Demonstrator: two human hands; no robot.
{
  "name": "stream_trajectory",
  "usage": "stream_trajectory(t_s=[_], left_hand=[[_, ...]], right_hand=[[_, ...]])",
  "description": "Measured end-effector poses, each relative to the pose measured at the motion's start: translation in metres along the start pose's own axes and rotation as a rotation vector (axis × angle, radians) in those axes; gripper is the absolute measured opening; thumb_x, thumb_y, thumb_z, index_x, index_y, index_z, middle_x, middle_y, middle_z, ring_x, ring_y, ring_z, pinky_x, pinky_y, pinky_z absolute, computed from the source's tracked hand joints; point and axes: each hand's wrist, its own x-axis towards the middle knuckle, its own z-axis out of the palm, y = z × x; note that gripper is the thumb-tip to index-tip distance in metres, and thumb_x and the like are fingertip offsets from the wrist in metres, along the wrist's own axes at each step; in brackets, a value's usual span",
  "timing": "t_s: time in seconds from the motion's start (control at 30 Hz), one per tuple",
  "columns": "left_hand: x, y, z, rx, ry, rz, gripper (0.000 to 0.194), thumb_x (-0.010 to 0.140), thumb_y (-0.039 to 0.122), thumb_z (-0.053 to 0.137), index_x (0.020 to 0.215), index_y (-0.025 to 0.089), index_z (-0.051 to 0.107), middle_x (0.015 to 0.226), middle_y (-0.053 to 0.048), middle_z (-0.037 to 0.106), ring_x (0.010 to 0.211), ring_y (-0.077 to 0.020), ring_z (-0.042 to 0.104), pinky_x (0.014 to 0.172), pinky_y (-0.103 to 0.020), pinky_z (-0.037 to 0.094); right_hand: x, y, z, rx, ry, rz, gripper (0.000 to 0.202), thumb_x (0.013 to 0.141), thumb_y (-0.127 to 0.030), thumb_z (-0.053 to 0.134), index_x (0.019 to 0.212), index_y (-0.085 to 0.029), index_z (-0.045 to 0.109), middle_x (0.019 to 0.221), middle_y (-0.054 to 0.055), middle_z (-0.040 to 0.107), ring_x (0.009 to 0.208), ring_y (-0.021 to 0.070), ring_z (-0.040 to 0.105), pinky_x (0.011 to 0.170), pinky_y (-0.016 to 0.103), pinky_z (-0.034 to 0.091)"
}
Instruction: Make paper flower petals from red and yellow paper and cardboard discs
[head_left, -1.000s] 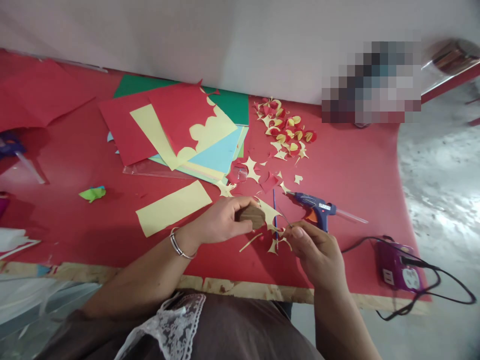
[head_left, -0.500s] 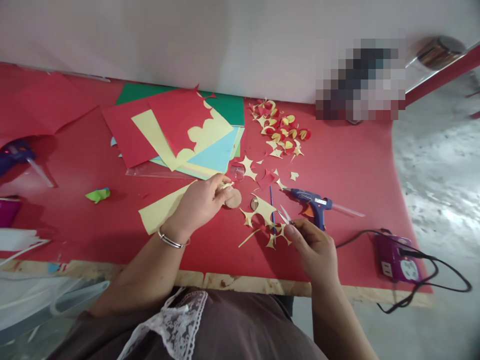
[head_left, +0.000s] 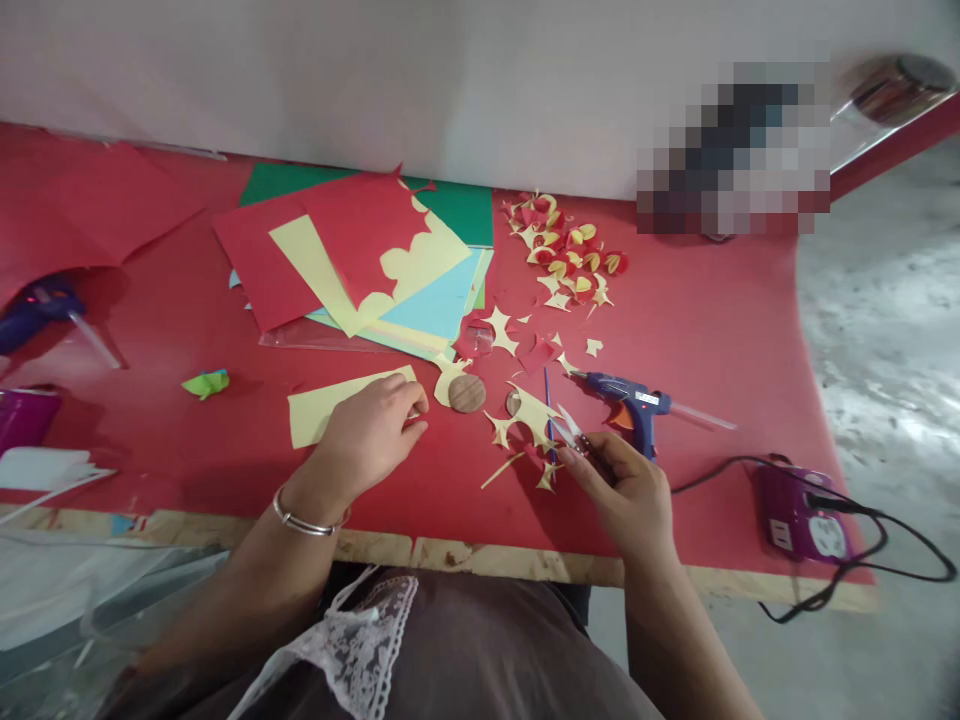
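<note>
My left hand [head_left: 379,428] lies over the right end of a strip of pale yellow paper [head_left: 313,412], its fingers curled around the edge; part of the strip is hidden beneath it. To its right, a round wooden disc [head_left: 466,393] rests on a pale yellow paper offcut [head_left: 444,372]. My right hand [head_left: 628,490] grips a small pair of scissors [head_left: 571,430] by the handles, blades slightly apart and pointing up-left. Under and beside the blades lie a yellow scrap with rounded cut-outs [head_left: 532,415], a small round piece [head_left: 513,403] and a thin blue stick [head_left: 548,385].
A blue glue gun [head_left: 630,392] lies right of the scissors, near a purple power socket [head_left: 802,515] with a black cable. Stacked coloured paper [head_left: 360,240] sits behind my left hand. Red-and-yellow paper pieces [head_left: 577,250] are heaped at the back. Another glue gun [head_left: 41,310] is far left.
My left hand has let go of the wooden disc and moved left onto the yellow strip, which has turned slightly. The disc now lies on the table. My right hand still holds the scissors.
</note>
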Motion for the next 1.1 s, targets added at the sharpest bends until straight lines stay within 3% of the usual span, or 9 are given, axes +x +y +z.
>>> stream_trajectory(t_s=[0.17, 0.33, 0.43, 0.57, 0.73, 0.87, 1.1], left_hand=[[-0.002, 0.008, -0.008, 0.035, -0.045, 0.043, 0.006, 0.099, 0.018, 0.064, 0.097, 0.023, 0.064, 0.107, -0.002, 0.070, 0.101, -0.0221, 0.071, 0.070, -0.034, 0.044], [0.016, 0.041, -0.014, -0.017, 0.055, 0.171, 0.013, 0.103, 0.015, 0.058, 0.097, 0.021, 0.068, 0.109, -0.004, 0.072, 0.100, -0.0222, 0.071, 0.069, -0.033, 0.044], [0.032, 0.064, -0.008, 0.031, 0.047, 0.278, 0.016, 0.104, 0.013, 0.057, 0.095, 0.017, 0.068, 0.106, -0.008, 0.072, 0.105, -0.0255, 0.070, 0.070, -0.033, 0.046], [0.047, 0.083, 0.006, 0.059, 0.032, 0.303, 0.012, 0.104, 0.013, 0.059, 0.098, 0.014, 0.070, 0.110, -0.012, 0.073, 0.107, -0.0281, 0.071, 0.076, -0.035, 0.052], [0.052, 0.091, 0.016, 0.028, 0.072, 0.261, 0.015, 0.105, 0.026, 0.063, 0.109, 0.014, 0.070, 0.115, -0.013, 0.072, 0.106, -0.0294, 0.073, 0.079, -0.036, 0.057], [0.054, 0.095, 0.017, -0.002, 0.052, 0.235, 0.013, 0.104, 0.024, 0.064, 0.109, 0.014, 0.071, 0.118, -0.013, 0.071, 0.101, -0.0279, 0.073, 0.077, -0.036, 0.058], [0.054, 0.102, 0.014, -0.002, 0.047, 0.274, 0.012, 0.102, 0.020, 0.064, 0.111, 0.014, 0.069, 0.125, -0.015, 0.067, 0.102, -0.0255, 0.070, 0.080, -0.035, 0.059]], right_hand=[[0.004, -0.004, 0.003, -0.010, 0.037, 0.012, 0.047, 0.083, -0.067, 0.079, 0.082, -0.020, 0.072, 0.070, -0.001, 0.062, 0.061, 0.0136, 0.048, 0.056, 0.025, 0.039], [0.018, -0.010, 0.013, -0.069, 0.038, -0.021, 0.039, 0.086, -0.060, 0.075, 0.084, -0.022, 0.071, 0.066, -0.002, 0.062, 0.057, 0.0145, 0.050, 0.055, 0.026, 0.040], [0.030, -0.009, 0.021, -0.114, 0.028, -0.059, 0.034, 0.088, -0.056, 0.071, 0.085, -0.023, 0.069, 0.070, 0.001, 0.068, 0.060, 0.0180, 0.060, 0.061, 0.029, 0.045], [0.039, -0.003, 0.027, -0.150, 0.039, -0.075, 0.031, 0.087, -0.054, 0.066, 0.093, -0.024, 0.069, 0.088, 0.007, 0.079, 0.075, 0.0246, 0.072, 0.071, 0.033, 0.050], [0.040, -0.004, 0.025, -0.197, 0.011, -0.067, 0.029, 0.087, -0.053, 0.062, 0.082, -0.025, 0.064, 0.071, 0.003, 0.070, 0.065, 0.0220, 0.065, 0.063, 0.031, 0.043], [0.037, -0.008, 0.022, -0.139, 0.048, -0.063, 0.029, 0.084, -0.052, 0.063, 0.078, -0.024, 0.064, 0.063, 0.000, 0.062, 0.057, 0.0178, 0.055, 0.059, 0.029, 0.040], [0.030, -0.001, 0.016, 0.016, 0.112, 0.004, 0.028, 0.084, -0.047, 0.069, 0.089, -0.021, 0.075, 0.067, -0.001, 0.068, 0.059, 0.0164, 0.056, 0.060, 0.028, 0.042]])
